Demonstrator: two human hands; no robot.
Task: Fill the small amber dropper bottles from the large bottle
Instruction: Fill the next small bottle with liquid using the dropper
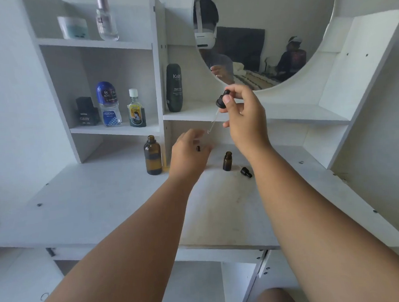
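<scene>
Two bare forearms reach up from the near edge over the white vanity top [92, 204].

Counted on that top are one large amber bottle [153, 158], two small amber bottles and one loose dropper cap [246, 172]. A second dropper [222, 100] is in the air.

The loose cap lies on its side, just beside the open small amber bottle [227, 161] at its 4 o'clock. That bottle stands upright and uncapped, with neither hand on it.

The left hand [189, 151] hangs over the top with its fingers loosely spread and motion-blurred. The other small amber bottle [198, 148] shows only its neck, in the gap between thumb and fingers. Whether the skin touches it cannot be told.

The large bottle stands open and upright at 9 o'clock from the left hand, against the shelf upright, apart from both hands.

The right hand [243, 115] is raised at 1 o'clock from the left. It pinches the dropper's black bulb and collar between thumb and forefinger. The glass pipette [212, 122] slants down toward 7 o'clock, its tip above the left hand's fingers.

Farther back, the middle shelf holds three items: a black perfume box [87, 112], a blue roll-on [108, 105] and a white-capped oil bottle [136, 111]. One dark Kahf bottle [174, 88] stands on the shelf under the round mirror [278, 10].

The top shelf carries two items, a white jar [73, 26] and a clear spray bottle [106, 18].
</scene>
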